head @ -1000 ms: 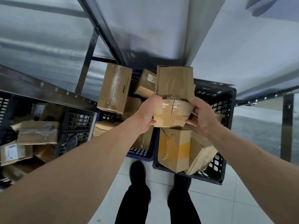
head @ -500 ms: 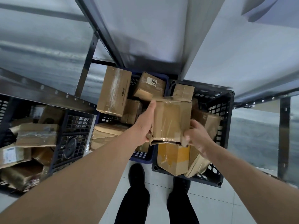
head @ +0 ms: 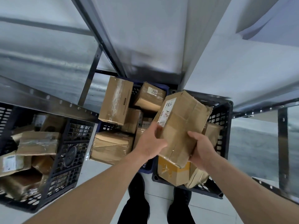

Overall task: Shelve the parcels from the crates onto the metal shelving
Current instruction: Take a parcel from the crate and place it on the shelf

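Up above the crates, both hands hold one parcel (head: 181, 126), a long, rectangular cardboard box, brown and creased, wrapped in glossy clear tape that wrinkles at its near end. A white label with handwritten digits runs along its left face. The box tilts, its far end higher and leaning to the right. The left hand (head: 149, 144) grips its near left edge, thumb on the labelled side and fingers curled beneath. The right hand (head: 201, 151) clasps the near right corner, thumb lying across the top face, fingers wrapped under.

Directly below sits a dark plastic crate (head: 224, 125) with a perforated lattice wall, holding a yellow-taped box (head: 173, 172) at its near edge. Just left, a blue crate (head: 145, 167) is heaped with taped cardboard boxes, one showing a label marked 705 (head: 150, 97). Further left, a third lattice crate (head: 71, 152) holds crumpled parcels. Grey metal shelving (head: 48, 101), with dull brushed decks and punched rails, frames both sides.
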The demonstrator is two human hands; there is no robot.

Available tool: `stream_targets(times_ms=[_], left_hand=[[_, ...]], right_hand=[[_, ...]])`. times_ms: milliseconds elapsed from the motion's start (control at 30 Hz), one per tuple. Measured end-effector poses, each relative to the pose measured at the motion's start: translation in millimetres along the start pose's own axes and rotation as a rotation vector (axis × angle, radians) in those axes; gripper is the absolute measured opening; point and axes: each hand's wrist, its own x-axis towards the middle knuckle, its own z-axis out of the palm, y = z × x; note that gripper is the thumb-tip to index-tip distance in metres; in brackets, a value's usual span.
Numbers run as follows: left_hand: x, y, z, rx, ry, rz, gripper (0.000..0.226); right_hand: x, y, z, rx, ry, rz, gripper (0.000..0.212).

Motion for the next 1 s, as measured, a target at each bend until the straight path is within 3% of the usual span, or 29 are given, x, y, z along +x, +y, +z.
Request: stream_targets(times_ms=[133, 300, 367, 467, 533, 633, 700, 800, 900, 1000], left_hand=[[-2, -7, 7, 0.065, 0.012, 0.032, 0.035], [3, -7, 10, 0.178, 0.035, 0.005, 0.021], [5, -10, 15, 0.244, 0.063, -0.058, 0.047], [7, -16, 21, 0.379, 0.103, -0.210, 0.110], [7, -20, 22, 0.353, 0.087, -0.242, 0.123], [7, -23, 21, 0.244, 0.116, -0.220, 0.124], [4, -22, 18, 0.218, 0.181, -0.171, 0.119], [2, -17, 12, 0.123, 0.226, -0.100, 0.095], [3, -11, 8, 0.024, 0.237, -0.104, 0.068], [3, -8, 6, -0.054, 0.241, -0.134, 0.054]], right_hand=[[8, 8, -3, 0.025, 0.123, -0.008, 0.035], [13, 13, -4, -0.081, 0.244, -0.043, 0.009], [12, 14, -3, -0.119, 0.260, -0.059, 0.021], [13, 16, -7, -0.188, 0.262, -0.063, 0.033], [13, 14, -8, -0.234, 0.236, -0.058, 0.033], [10, 11, -7, -0.254, 0.196, -0.075, 0.030], [6, 11, -7, -0.257, 0.172, -0.084, 0.040], [4, 15, -10, -0.228, 0.130, -0.088, 0.054], [1, 18, -12, -0.185, 0.087, -0.098, 0.048], [0, 22, -15, -0.218, 0.075, -0.093, 0.048]])
